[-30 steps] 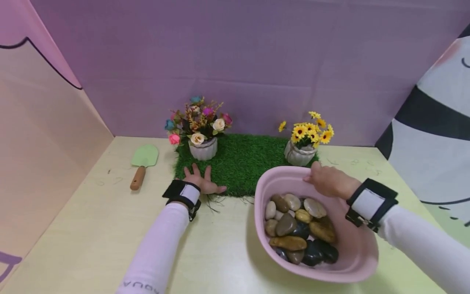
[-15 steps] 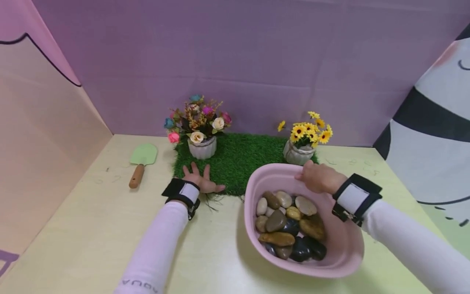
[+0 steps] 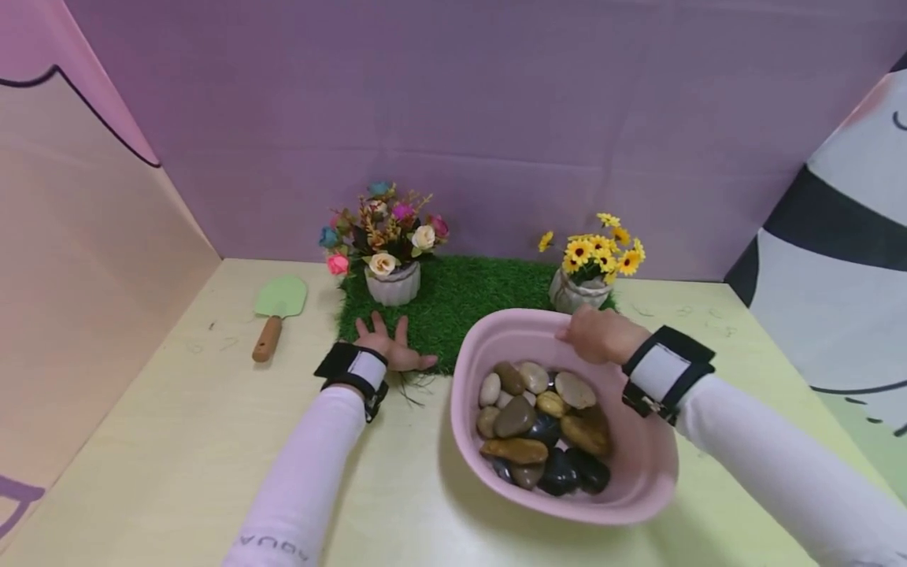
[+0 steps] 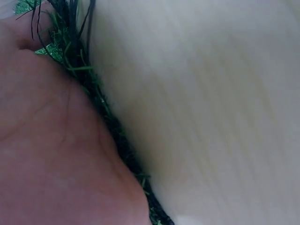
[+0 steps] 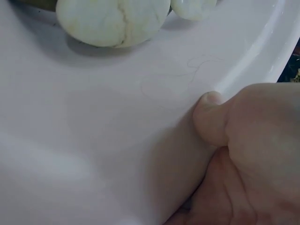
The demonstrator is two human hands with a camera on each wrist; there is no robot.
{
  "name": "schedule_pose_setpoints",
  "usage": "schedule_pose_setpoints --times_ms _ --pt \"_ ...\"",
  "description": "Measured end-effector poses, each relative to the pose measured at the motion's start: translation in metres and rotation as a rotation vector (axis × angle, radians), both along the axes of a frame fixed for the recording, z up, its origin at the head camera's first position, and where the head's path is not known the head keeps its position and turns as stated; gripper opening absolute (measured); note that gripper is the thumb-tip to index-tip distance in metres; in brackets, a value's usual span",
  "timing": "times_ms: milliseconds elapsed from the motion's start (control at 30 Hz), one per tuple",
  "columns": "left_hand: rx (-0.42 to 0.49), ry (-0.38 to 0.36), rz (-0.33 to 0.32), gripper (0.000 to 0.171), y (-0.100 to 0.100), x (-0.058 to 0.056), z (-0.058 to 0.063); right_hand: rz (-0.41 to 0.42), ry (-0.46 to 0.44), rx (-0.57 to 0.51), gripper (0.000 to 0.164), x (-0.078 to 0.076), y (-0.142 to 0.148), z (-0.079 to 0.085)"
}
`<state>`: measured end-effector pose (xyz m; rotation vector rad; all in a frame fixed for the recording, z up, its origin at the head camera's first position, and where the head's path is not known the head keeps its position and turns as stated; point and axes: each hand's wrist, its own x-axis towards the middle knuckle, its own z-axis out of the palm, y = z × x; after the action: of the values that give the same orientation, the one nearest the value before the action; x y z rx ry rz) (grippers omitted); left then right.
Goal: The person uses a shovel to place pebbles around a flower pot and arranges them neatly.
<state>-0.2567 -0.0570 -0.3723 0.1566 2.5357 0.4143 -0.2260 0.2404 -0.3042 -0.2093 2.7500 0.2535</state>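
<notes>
My right hand (image 3: 601, 335) grips the far rim of a pink plastic basin (image 3: 648, 492), thumb inside the wall and fingers round the outside. Smooth stones (image 3: 516, 417) in brown, white and black lie gathered toward the basin's left side; a pale stone (image 5: 115, 21) shows near the thumb in the right wrist view. My left hand (image 3: 388, 350) lies with spread fingers on the front left corner of a green artificial grass mat (image 3: 482, 291). In the left wrist view, the palm (image 4: 61, 140) rests along the mat's frayed edge (image 4: 117, 136).
On the mat stand a pot of mixed flowers (image 3: 393, 283) at the left and a pot of yellow flowers (image 3: 579, 291) at the right, behind the basin. A green trowel (image 3: 268, 339) with a wooden handle lies left on the pale table (image 3: 177, 457). A purple cloth wall (image 3: 453, 118) rises behind.
The right hand has brought the basin with its stones to the left and slightly back, so its rim now overlaps the mat's front edge. The left hand has stayed on the mat.
</notes>
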Motion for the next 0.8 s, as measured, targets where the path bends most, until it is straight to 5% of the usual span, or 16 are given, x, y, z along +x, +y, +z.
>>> schedule_pose_setpoints --times_ms 433,800 --pt "0.001 0.013 0.002 0.093 0.0 0.0 0.001 0.041 -0.021 0.067 0.058 -0.013 -0.017 0.0" --pt "0.005 0.016 0.013 0.092 0.0 0.0 -0.002 -0.017 -0.023 0.076 0.059 -0.015 -0.027 -0.002"
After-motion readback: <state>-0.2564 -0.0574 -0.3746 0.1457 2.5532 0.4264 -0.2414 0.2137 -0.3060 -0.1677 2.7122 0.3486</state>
